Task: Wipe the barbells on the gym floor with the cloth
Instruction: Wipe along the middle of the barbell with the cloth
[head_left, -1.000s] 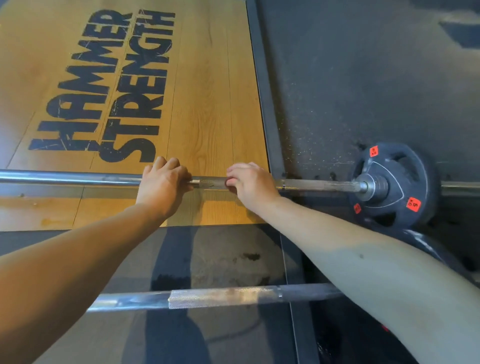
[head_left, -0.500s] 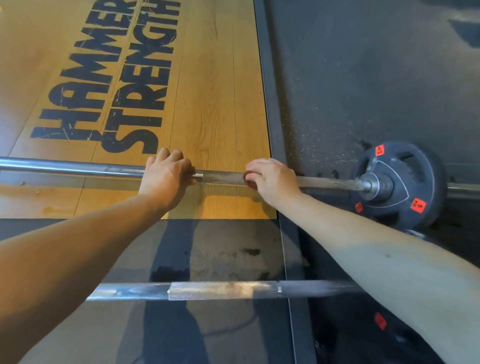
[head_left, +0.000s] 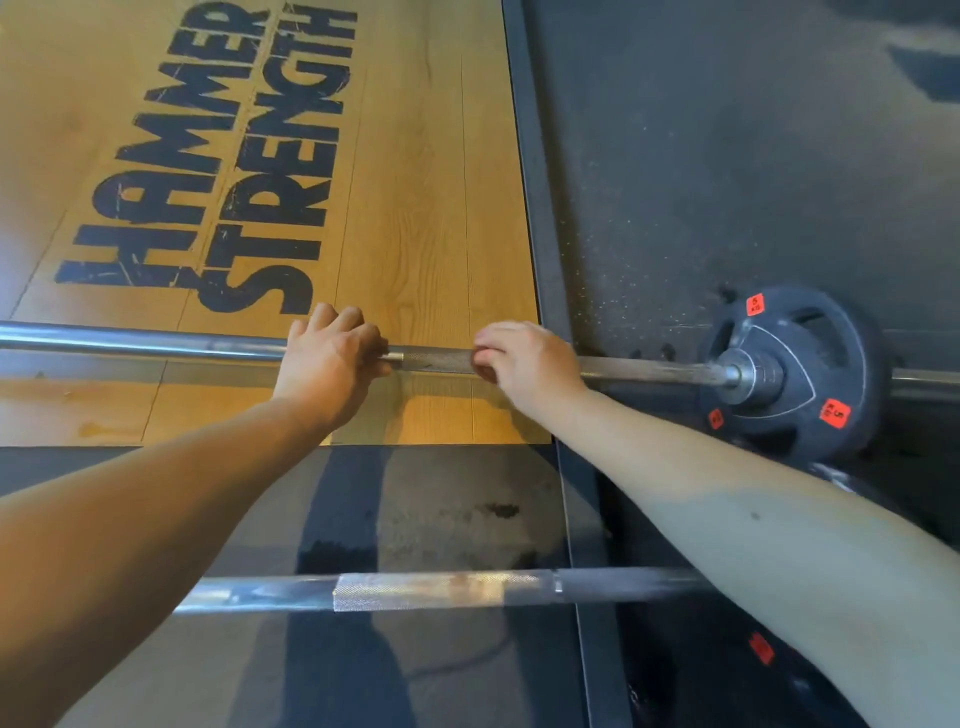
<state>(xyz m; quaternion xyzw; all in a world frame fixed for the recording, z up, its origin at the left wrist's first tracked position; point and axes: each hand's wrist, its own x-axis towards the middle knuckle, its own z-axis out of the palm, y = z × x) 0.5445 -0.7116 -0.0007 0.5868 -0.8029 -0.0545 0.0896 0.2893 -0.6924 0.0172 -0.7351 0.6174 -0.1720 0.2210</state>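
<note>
The far barbell (head_left: 644, 368) lies across the wooden platform and the black rubber floor, with a black weight plate (head_left: 810, 332) on its right end. My left hand (head_left: 332, 358) grips its bar over the wood. Further right, at the platform's edge, my right hand (head_left: 527, 361) curls over the same bar. It holds a dark red cloth (head_left: 484, 372) against the bar, and only a small bit of cloth shows under the fingers. A second, nearer barbell (head_left: 441, 590) lies parallel on the grey mat, its right part hidden by my right forearm.
The wooden platform (head_left: 415, 182) bears large black lettering. A dark metal frame strip (head_left: 535, 208) separates it from the speckled black rubber floor (head_left: 727, 156). Another plate with a red label (head_left: 761, 649) lies in shadow at the lower right.
My right hand slid along the far bar toward the plate, then back a little to the left. My left hand kept its grip in the same place.
</note>
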